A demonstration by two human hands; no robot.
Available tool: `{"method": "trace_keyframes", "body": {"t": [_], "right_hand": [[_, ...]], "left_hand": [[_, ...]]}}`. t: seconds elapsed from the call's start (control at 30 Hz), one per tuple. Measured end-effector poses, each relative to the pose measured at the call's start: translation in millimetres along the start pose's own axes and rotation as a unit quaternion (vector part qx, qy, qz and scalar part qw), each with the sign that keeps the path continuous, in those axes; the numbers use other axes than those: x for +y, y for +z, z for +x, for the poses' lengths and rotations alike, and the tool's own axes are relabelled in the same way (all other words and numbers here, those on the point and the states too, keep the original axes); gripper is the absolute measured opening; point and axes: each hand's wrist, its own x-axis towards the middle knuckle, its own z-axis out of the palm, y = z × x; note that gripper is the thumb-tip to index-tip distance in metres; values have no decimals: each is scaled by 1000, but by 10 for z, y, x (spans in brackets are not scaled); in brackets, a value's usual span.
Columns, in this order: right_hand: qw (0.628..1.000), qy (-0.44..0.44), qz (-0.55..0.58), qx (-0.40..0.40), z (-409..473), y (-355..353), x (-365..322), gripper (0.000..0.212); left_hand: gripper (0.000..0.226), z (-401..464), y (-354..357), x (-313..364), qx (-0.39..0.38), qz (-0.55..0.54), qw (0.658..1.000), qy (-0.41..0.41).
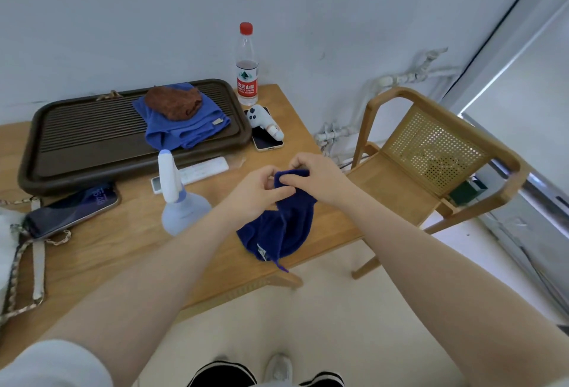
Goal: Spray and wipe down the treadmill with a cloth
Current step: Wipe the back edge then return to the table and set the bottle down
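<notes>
Cloth (278, 226), dark blue, hangs above the table (101, 251) edge, gripped at its top by both hands. Left hand (258, 191) pinches one upper corner; right hand (320, 179) pinches the adjoining fold. Spray bottle (180, 199) stands on the table just left of the left hand. Tray (77, 140) behind holds two folded cloths.
</notes>
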Motion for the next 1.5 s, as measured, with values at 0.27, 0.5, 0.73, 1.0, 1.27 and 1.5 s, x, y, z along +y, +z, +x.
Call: {"method": "trace_keyframes", "body": {"t": [0.27,0.5,0.73,1.0,1.27,1.5], "right_hand": [[969,64,-52,-231,14,-59,346,18],[952,51,-286,-95,179,-333,188,25],[964,267,17,0,184,-451,-125,31],[834,389,361,150,245,-539,-395,17],[771,377,489,156,153,-396,-390,19],[756,336,532,178,18,-430,-258,14]], "left_hand": [[17,90,-106,74,184,-81,979,12],[27,147,-177,334,301,-170,937,42],[14,217,-280,408,285,25,946,153],[26,85,-103,82,105,217,943,228],[47,180,56,-135,113,426,885,153],[9,106,23,-108,141,280,937,156]]}}
